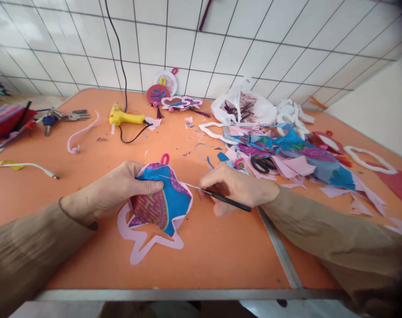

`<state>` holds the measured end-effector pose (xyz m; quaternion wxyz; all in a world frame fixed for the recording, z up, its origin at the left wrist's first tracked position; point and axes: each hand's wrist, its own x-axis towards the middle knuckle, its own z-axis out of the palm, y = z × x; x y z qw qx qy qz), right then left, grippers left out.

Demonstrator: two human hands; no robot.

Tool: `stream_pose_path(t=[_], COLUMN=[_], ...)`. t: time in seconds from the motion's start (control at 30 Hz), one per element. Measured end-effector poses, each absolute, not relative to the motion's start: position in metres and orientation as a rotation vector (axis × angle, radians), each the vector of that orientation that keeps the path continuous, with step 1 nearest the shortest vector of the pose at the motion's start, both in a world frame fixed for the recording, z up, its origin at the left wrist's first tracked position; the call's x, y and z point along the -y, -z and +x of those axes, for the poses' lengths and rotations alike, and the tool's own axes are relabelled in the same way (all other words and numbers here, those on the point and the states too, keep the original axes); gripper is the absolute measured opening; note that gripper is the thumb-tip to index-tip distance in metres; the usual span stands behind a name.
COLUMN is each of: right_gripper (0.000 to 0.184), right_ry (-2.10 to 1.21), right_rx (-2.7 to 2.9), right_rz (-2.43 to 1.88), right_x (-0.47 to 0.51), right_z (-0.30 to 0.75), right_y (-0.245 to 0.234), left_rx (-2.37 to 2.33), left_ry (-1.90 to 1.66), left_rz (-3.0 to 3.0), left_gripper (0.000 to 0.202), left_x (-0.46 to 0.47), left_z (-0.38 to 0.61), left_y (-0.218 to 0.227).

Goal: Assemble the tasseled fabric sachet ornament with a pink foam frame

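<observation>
Heap of red and purple cloth point(13, 119) is seen at the far left of the orange table point(217, 260). Beside it, keys point(57, 117) are laid. Next, a yellow glue gun point(128, 117) is set near the wall, perhaps so that its black cord can reach. In the front middle, a blue and purple cloth shape point(174, 194) is pinched by the left hand point(121, 187), thumb on top and fingers bent under, most likely so that it is kept steady. A pink paper cut-out point(137, 247) is partly covered by it; whether the two are joined cannot be told. Behind, round ornaments point(157, 94) are put by the wall, maybe to be out of the way. A thin black-handled tool point(232, 202) is gripped narrowly by the right hand point(237, 187), with its tip laid across the shape, as if to be guided with care. Farther right, a white plastic bag point(220, 115), black scissors handles point(263, 164) and pink paper scraps point(295, 167) are found, probably pushed there to leave room.

Counted: one heap, one glue gun, one shape, one cut-out, two round ornaments, one thin tool, one bag. Keys and scraps cannot be counted surely.
</observation>
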<state>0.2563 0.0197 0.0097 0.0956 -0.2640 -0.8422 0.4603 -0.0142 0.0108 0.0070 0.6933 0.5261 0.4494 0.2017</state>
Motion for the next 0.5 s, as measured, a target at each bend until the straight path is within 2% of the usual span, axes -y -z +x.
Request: stream_pose_path(t=[0.5], right_gripper=[0.056], right_ry=[-1.367], right_rx=[2.492], right_rz=[-0.805], right_x=[-0.02], right_z=[0.2563], right_y=[-0.0087], left_rx=[-0.968], left_ry=[-0.456], left_rz=[1.138], left_gripper=[0.022], left_x=[-0.0113], left_z=[-0.0137], left_y=[-0.0076])
